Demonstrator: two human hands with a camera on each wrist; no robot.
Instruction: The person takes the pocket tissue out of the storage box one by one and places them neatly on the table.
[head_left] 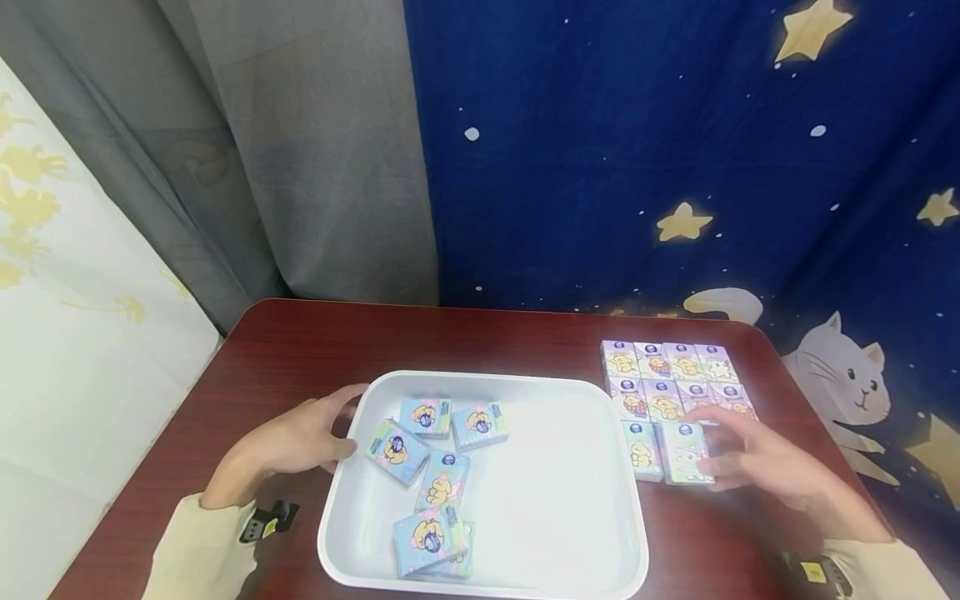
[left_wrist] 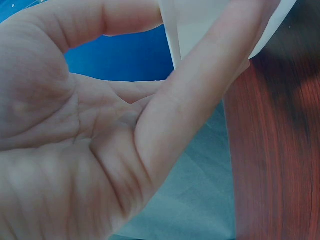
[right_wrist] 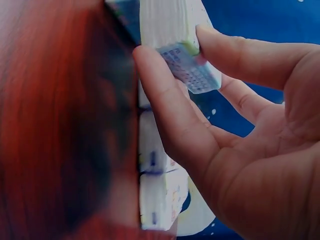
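Note:
A white tray (head_left: 555, 475) stands on the table, with several blue tissue packs (head_left: 442, 479) lying loosely in its left half. My left hand (head_left: 296, 437) holds the tray's left side, thumb and fingertips at the rim. In the left wrist view the tray wall (left_wrist: 195, 25) shows between thumb and finger. Right of the tray, my right hand (head_left: 780, 458) pinches a light blue tissue pack (head_left: 684, 454) between thumb and fingers. In the right wrist view this pack (right_wrist: 167, 22) is tilted, its printed end showing. Another blue pack (head_left: 640, 450) lies beside it.
Two rows of purple tissue packs (head_left: 651, 367) lie side by side just beyond the right hand. The dark red wooden table (head_left: 315, 350) ends at a blue star-patterned curtain (head_left: 562, 167) and a grey curtain (head_left: 322, 150). White cloth (head_left: 67, 333) hangs at the left.

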